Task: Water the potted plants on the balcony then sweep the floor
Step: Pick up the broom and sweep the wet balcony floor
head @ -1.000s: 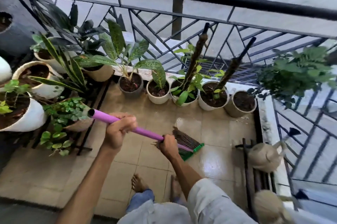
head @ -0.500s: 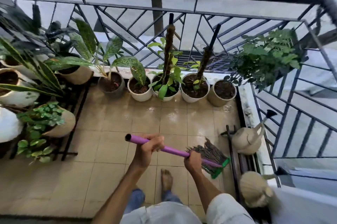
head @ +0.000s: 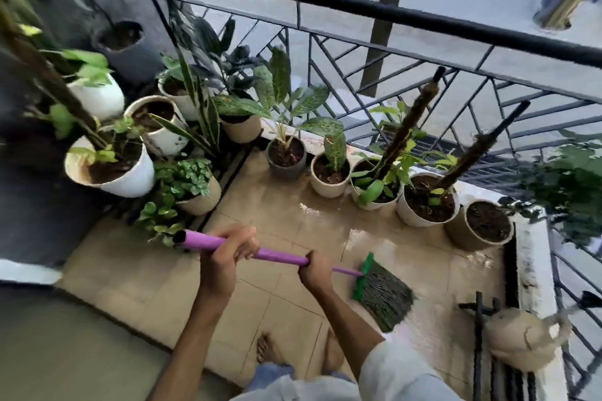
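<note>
Gripping the smooth purple broom [head: 280, 254] handle, the left hand [head: 224, 257] and right hand [head: 314, 270] curled tight; its dark fanned bristles lay on glossy wet tiles [head: 374, 237] near round pots [head: 426, 201].

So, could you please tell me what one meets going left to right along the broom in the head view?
Purple handle end → left hand → right hand → green broom collar → dark bristles → watering can.
</note>
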Demonstrator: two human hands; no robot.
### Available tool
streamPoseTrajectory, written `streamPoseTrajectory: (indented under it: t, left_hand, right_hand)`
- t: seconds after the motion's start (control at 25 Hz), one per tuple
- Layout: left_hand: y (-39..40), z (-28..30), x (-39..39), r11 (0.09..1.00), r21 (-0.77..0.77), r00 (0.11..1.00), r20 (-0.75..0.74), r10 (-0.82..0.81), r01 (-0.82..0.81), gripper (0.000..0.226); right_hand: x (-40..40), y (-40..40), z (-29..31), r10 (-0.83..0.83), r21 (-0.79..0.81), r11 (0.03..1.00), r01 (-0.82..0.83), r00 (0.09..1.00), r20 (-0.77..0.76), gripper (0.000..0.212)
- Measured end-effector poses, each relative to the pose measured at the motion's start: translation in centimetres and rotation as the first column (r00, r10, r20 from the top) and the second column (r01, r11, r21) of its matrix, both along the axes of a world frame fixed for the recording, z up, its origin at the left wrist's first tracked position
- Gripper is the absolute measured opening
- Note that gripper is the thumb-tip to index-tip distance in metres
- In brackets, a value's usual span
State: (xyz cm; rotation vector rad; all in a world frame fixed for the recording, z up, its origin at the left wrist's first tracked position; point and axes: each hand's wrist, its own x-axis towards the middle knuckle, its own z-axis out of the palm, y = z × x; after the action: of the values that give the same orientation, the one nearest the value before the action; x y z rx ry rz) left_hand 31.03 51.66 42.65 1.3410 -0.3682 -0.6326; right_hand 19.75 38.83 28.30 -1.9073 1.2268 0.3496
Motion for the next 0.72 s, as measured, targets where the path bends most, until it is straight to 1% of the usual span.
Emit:
streamPoseTrajectory:
  t: [0.04, 0.12, 0.2, 0.32, 0.36, 0.48, 0.52, 0.6, 0.64, 0.72]
  left_hand:
    - [1.5, 0.6, 1.1, 0.999, 0.001, 0.999, 0.009, 0.053, -0.053, 0.046]
    - [5.2, 1.6, 3.7, 0.984, -0.014, 0.984, 0.016, 0.177, -0.177, 0.047]
    - [8.1, 2.7, 6.0, 0.965, -0.047, 0.965, 0.034, 0.259, -0.257, 0.048]
    - [10.6, 4.6, 8.6, 0.938, -0.105, 0.936, 0.095, 0.340, -0.330, 0.043]
    - [10.8, 5.2, 9.1, 0.933, -0.112, 0.925, 0.133, 0.355, -0.342, 0.042]
    - [9.3, 6.5, 10.2, 0.928, -0.118, 0.896, 0.241, 0.373, -0.355, 0.039]
    - [8.2, 6.9, 10.6, 0.930, -0.108, 0.887, 0.280, 0.367, -0.351, 0.038]
    - [5.6, 7.8, 11.8, 0.937, -0.078, 0.876, 0.335, 0.347, -0.342, 0.036]
    - [3.9, 8.1, 12.2, 0.934, -0.076, 0.872, 0.341, 0.353, -0.348, 0.036]
    - [0.7, 8.1, 12.3, 0.925, -0.073, 0.869, 0.322, 0.376, -0.373, 0.044]
  right_hand:
    - [2.2, 0.9, 0.6, 0.059, -0.002, 0.998, -0.059, 0.998, 0.010, 0.021]
    - [7.2, 3.7, 1.9, 0.187, -0.007, 0.982, -0.186, 0.982, 0.027, 0.008]
    - [11.6, 6.1, 3.1, 0.296, -0.041, 0.955, -0.294, 0.954, 0.048, 0.017]
    - [17.5, 8.7, 4.5, 0.414, -0.088, 0.909, -0.406, 0.903, 0.110, 0.008]
    - [19.1, 9.1, 4.7, 0.433, -0.092, 0.901, -0.424, 0.890, 0.145, 0.016]
    - [22.8, 8.3, 5.9, 0.473, -0.087, 0.880, -0.466, 0.850, 0.234, 0.038]
    - [23.7, 7.4, 6.5, 0.484, -0.095, 0.874, -0.477, 0.830, 0.278, 0.041]
    - [25.0, 4.9, 7.1, 0.485, -0.115, 0.870, -0.479, 0.791, 0.373, 0.031]
    - [25.5, 3.4, 7.1, 0.491, -0.125, 0.867, -0.483, 0.780, 0.387, 0.026]
    - [25.4, 0.3, 6.5, 0.512, -0.125, 0.853, -0.506, 0.770, 0.381, 0.026]
